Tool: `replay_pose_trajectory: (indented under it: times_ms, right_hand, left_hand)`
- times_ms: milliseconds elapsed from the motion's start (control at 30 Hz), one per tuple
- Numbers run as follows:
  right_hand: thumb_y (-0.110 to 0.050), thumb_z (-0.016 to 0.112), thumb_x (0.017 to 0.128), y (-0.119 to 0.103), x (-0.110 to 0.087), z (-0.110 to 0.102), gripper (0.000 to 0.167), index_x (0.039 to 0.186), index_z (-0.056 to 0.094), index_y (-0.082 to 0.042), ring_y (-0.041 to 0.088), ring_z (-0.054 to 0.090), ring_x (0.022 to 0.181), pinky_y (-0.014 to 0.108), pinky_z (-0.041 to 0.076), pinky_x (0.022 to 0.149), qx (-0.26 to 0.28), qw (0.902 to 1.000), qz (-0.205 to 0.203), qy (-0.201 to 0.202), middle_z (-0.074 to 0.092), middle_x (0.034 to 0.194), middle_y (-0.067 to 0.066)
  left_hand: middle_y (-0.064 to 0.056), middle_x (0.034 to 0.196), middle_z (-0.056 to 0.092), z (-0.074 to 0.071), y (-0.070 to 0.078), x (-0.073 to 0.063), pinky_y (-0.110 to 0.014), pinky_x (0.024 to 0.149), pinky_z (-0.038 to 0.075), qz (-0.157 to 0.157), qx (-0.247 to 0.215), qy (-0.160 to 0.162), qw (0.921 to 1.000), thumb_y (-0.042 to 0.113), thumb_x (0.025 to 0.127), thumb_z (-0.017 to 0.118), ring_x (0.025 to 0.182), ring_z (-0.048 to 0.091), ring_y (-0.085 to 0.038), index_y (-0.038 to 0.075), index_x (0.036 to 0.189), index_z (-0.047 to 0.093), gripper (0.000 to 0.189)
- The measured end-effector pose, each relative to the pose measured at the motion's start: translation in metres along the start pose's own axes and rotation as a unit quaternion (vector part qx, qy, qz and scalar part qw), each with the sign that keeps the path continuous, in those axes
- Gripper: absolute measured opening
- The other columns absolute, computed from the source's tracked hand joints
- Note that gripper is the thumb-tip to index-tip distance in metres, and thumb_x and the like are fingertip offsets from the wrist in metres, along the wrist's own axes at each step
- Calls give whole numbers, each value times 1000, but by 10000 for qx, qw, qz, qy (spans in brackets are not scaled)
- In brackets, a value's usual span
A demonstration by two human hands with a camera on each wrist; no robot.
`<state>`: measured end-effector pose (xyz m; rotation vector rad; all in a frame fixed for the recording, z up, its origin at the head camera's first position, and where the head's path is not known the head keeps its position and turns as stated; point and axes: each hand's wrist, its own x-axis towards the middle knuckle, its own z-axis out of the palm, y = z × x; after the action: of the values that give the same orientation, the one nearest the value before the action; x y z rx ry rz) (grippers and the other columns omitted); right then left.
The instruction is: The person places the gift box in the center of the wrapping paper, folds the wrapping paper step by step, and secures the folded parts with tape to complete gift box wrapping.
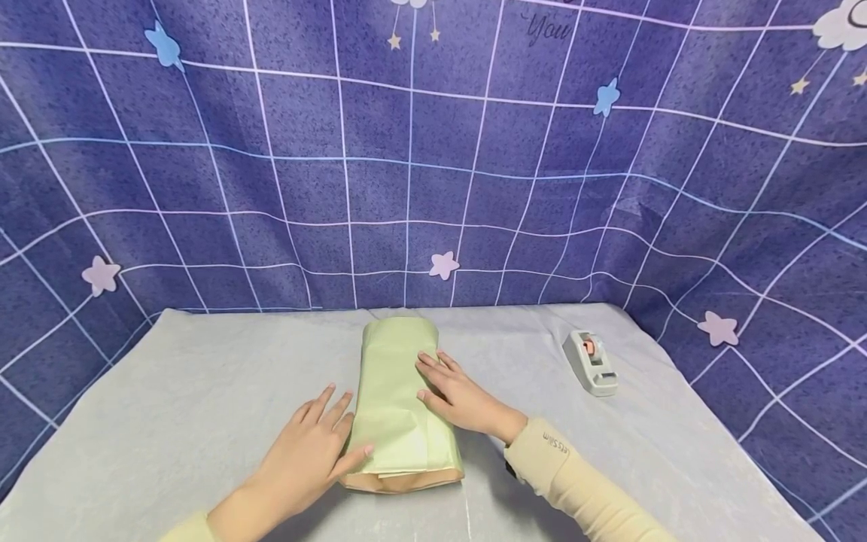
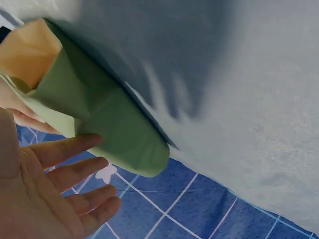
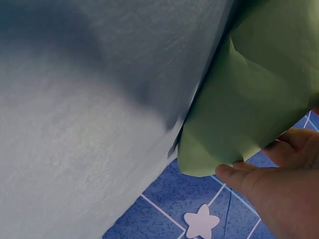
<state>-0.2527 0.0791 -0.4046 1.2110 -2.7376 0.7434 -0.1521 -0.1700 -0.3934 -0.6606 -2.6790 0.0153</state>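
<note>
A light green paper package point(image 1: 396, 399) lies lengthwise on the table. Its near end gapes and shows a tan inner side. Spread fingers mark my left hand point(image 1: 301, 452) at the package's near left edge, its thumb over the near corner. In the left wrist view this hand point(image 2: 55, 184) has its fingers extended beside the green paper point(image 2: 114, 119). My right hand point(image 1: 467, 395) rests on the right side of the package, fingers stretched over the top. From the right wrist view, its fingertips touch the edge of the green paper point(image 3: 249, 99).
A white tape dispenser point(image 1: 591, 363) with a small roll stands toward the table's right. Light grey cloth point(image 1: 203, 391) covers the table. A blue gridded curtain point(image 1: 379, 188) with stars hangs behind and around the sides.
</note>
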Motion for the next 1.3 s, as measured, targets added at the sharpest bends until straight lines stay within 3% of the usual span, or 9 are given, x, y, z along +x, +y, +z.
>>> replay_pose_trajectory:
  times_ms: [133,300,467,567,700,800,1067,1300]
  right_hand:
    - [-33,41,97,0,0,0,54,140,33,-1,34,13,140,42,14,114,-4,10000,1,-7,26,149,12]
    - [-33,41,97,0,0,0,54,140,33,-1,33,12,141,42,13,114,15,10000,30,-30,25,150,12]
    - [-34,41,97,-1,-1,0,55,140,33,-1,33,11,141,42,13,114,40,10000,40,-54,24,150,12]
    - [-34,40,97,-1,-1,0,55,141,32,-2,32,10,141,42,13,114,75,9999,52,-74,24,150,11]
    - [-34,40,97,-1,-1,0,54,141,32,-2,33,10,141,43,14,114,119,9999,67,-68,24,150,11]
    - [-33,40,97,-2,-1,-1,54,141,32,-2,34,10,141,43,14,114,107,9999,64,-56,24,150,11]
    - [-34,39,98,-2,-1,-1,54,141,32,-2,33,10,141,42,13,114,51,10000,36,-72,24,150,12]
    - [-33,38,98,-1,-1,-1,54,140,32,0,33,11,141,42,11,115,12,9999,-51,-88,25,150,13]
  left_hand:
    - [-17,124,57,-2,2,-5,-50,96,39,111,99,43,9999,66,85,37,124,43,-39,3,90,66,70]
    - [-20,123,56,-2,5,-9,-51,94,40,343,272,74,9990,73,75,46,122,44,-42,-3,96,65,81]
    - [-24,120,56,2,16,-12,-48,89,45,205,637,200,9976,54,65,72,116,48,-44,-8,95,63,70]
    - [-25,115,59,7,24,-14,-45,85,48,41,1096,464,9929,36,63,78,111,52,-43,-10,89,65,54]
    - [-26,106,63,13,31,-14,-44,81,49,-71,1670,911,9817,10,66,71,107,55,-42,-12,75,65,25]
    - [-26,100,65,13,33,-13,-45,82,49,-149,1848,1051,9770,1,68,64,105,57,-41,-12,71,66,13]
    - [-25,91,67,9,34,-14,-47,83,48,-331,1718,895,9805,4,66,71,102,59,-39,-9,64,67,14]
    - [-27,89,67,13,36,-15,-48,80,48,-241,1453,1272,9809,5,75,47,96,61,-39,-7,59,65,26]
